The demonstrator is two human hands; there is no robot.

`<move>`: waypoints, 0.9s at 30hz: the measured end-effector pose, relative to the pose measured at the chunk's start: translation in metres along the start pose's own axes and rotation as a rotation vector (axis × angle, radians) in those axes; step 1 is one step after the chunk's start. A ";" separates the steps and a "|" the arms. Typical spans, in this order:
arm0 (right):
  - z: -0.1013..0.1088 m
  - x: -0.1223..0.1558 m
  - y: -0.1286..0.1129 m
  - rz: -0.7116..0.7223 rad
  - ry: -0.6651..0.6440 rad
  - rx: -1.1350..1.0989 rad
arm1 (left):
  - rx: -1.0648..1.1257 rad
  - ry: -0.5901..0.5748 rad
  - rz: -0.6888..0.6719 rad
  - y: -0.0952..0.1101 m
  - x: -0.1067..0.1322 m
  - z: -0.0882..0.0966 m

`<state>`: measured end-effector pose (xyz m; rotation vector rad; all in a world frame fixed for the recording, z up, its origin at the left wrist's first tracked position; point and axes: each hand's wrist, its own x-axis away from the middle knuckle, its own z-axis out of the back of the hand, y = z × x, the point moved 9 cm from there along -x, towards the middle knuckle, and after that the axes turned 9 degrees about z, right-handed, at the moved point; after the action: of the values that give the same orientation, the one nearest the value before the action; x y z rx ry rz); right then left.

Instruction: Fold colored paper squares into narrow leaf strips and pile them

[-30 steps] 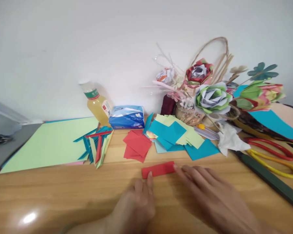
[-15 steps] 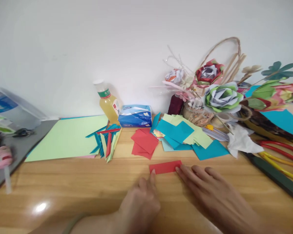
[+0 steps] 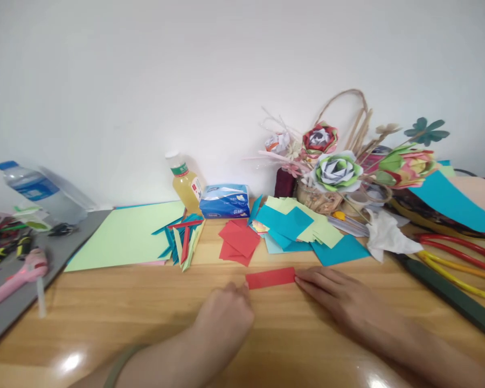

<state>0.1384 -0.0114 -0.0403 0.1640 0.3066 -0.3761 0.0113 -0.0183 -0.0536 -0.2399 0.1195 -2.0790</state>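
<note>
A folded red paper strip (image 3: 270,277) lies on the wooden table in front of me, long side running left to right. At its left end my left hand (image 3: 227,312) is curled, fingertips against the paper's edge. My right hand (image 3: 333,291) grips the right end with its fingertips, the other fingers close together; its thumb is mostly hidden. Just beyond the strip is a small pile of red paper squares (image 3: 239,241). Left of that pile are several narrow folded pieces in blue, red and green (image 3: 182,240).
Blue and light green squares (image 3: 289,221) are heaped behind the right hand. A tissue pack (image 3: 224,201), a juice bottle (image 3: 186,186) and a basket of paper flowers (image 3: 321,194) stand by the wall. Scissors (image 3: 456,258) lie right, a pink glue gun (image 3: 22,277) left.
The right fingers have drawn closer together at the strip's right end, and the left index finger is more curled at the left end. The camera view has shifted, showing more of the left side.
</note>
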 end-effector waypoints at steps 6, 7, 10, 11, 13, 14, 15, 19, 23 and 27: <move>0.005 -0.023 0.010 -0.024 0.016 -0.044 | -0.025 0.059 0.018 -0.001 -0.019 0.023; 0.004 -0.028 0.011 -0.031 0.009 -0.037 | -0.020 0.103 0.015 0.001 -0.022 0.027; 0.003 -0.040 0.014 -0.038 -0.005 -0.028 | 0.025 0.266 -0.057 0.014 -0.026 0.033; 0.002 -0.042 0.014 -0.032 -0.004 -0.027 | 0.030 0.282 -0.087 0.018 -0.027 0.031; 0.001 -0.044 0.013 -0.011 0.008 -0.024 | 0.008 0.289 -0.149 0.027 -0.028 0.024; 0.000 -0.044 0.013 -0.001 0.019 -0.020 | -0.005 0.289 -0.177 0.030 -0.029 0.020; -0.001 -0.043 0.012 0.006 0.030 -0.014 | -0.014 0.293 -0.198 0.033 -0.029 0.017; -0.001 -0.041 0.011 0.022 0.076 -0.001 | 0.025 0.331 -0.207 0.031 -0.030 0.014; 0.009 -0.042 0.014 -0.026 0.127 -0.031 | 0.164 0.394 -0.100 0.014 -0.034 0.021; 0.014 -0.044 0.020 -0.144 0.156 -0.249 | 0.344 0.430 -0.003 -0.001 -0.038 0.031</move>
<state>0.1109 0.0189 -0.0113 -0.0745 0.5177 -0.4651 0.0361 0.0157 -0.0275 0.4177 0.0184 -2.0863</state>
